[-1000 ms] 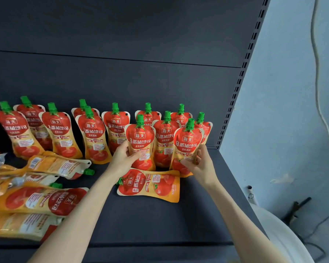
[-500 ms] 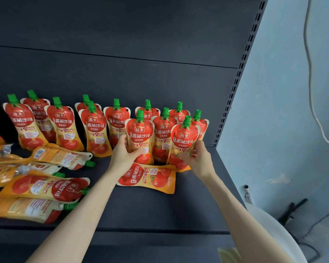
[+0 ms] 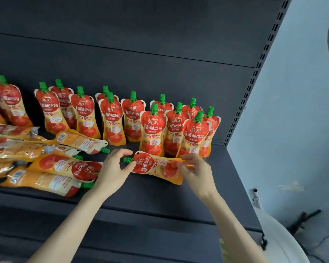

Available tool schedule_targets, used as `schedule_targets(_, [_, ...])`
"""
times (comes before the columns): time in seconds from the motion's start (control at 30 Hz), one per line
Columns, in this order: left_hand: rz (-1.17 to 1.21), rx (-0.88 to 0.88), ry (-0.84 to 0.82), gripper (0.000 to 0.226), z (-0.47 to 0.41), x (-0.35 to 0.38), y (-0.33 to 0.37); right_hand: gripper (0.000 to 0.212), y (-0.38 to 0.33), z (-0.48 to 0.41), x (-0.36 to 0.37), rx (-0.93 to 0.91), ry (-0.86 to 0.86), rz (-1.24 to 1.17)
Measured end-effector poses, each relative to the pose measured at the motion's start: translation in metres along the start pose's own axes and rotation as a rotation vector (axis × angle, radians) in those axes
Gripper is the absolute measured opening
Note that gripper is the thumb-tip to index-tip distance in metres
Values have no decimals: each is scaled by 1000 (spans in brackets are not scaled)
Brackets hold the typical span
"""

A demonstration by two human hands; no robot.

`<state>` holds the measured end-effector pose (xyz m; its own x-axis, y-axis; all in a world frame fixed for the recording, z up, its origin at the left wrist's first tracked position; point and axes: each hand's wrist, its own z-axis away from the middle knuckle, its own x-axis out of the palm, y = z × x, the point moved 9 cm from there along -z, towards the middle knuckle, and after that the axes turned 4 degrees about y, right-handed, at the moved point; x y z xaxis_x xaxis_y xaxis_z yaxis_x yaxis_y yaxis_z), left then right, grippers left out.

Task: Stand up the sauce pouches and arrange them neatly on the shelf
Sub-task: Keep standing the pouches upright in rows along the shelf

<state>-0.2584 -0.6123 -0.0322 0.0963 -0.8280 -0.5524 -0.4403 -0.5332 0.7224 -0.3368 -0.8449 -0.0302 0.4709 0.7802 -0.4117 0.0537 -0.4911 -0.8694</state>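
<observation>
Both hands meet on 1 lying pouch [image 3: 156, 167], flat on the dark shelf [image 3: 160, 198] with its printed face up. The left hand [image 3: 112, 173] has its cap end: the thumb presses the red shoulder and the fingers arch over the green cap [image 3: 127, 159], a loose, half-closed hold. The right hand [image 3: 197, 173] curls over the base end, but its back faces the camera and the thumb is hidden, so I cannot tell whether it truly pinches the pouch or only rests on it. That hand also covers the pouch's bottom corner.

Just beyond the grip stand the upright pouches [image 3: 153, 133], green caps up; the 2 nearest almost touch the lying pouch's far edge, and the ones behind them are partly masked, their labels unreadable. To the left of the left hand sprawls a heap of toppled pouches [image 3: 65, 166], overlapping, glare blurring their print, the farthest cut off by the frame edge. To the right of the right hand the shelf ends at a slotted upright [image 3: 254, 82]; below it a white rounded object [image 3: 285, 242] is cropped and cannot be identified.
</observation>
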Motion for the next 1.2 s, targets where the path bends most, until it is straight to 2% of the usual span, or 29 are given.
schedule_targets(0.17, [-26, -21, 23, 19, -7, -49, -25, 17, -19, -6, 58, -73, -105, 127])
schedule_targets(0.27, [-26, 2, 22, 15, -19, -74, -42, 28, -24, -14, 91, -119, -135, 351])
schedule_targets(0.37, [-120, 8, -102, 21, -38, -85, -76, 35, -27, -16, 113, -141, -65, 591])
schedule_targets(0.47, [-232, -2, -262, 32, -56, -88, -109, 34, -31, -9, 129, -106, -8, 727])
schedule_targets(0.63, [-468, 88, -464, 56, -82, -82, -135, 45, -42, -3, 162, 11, -27, 822])
schedule_targets(0.77, [-613, 148, -644, 64, -91, -69, -141, 52, -45, -7, 176, 90, -49, 923])
schedule_targets(0.97, [-716, 291, -706, 53, -109, -63, -137, 63, -47, -16, 187, 157, -131, 938])
schedule_targets(1.07, [-742, 336, -732, 55, -116, -62, -141, 63, -48, -17, 188, 180, -91, 913])
schedule_targets(1.2, [-628, 321, -769, 50, -119, -59, -147, 58, -49, -17, 185, 164, -8, 851])
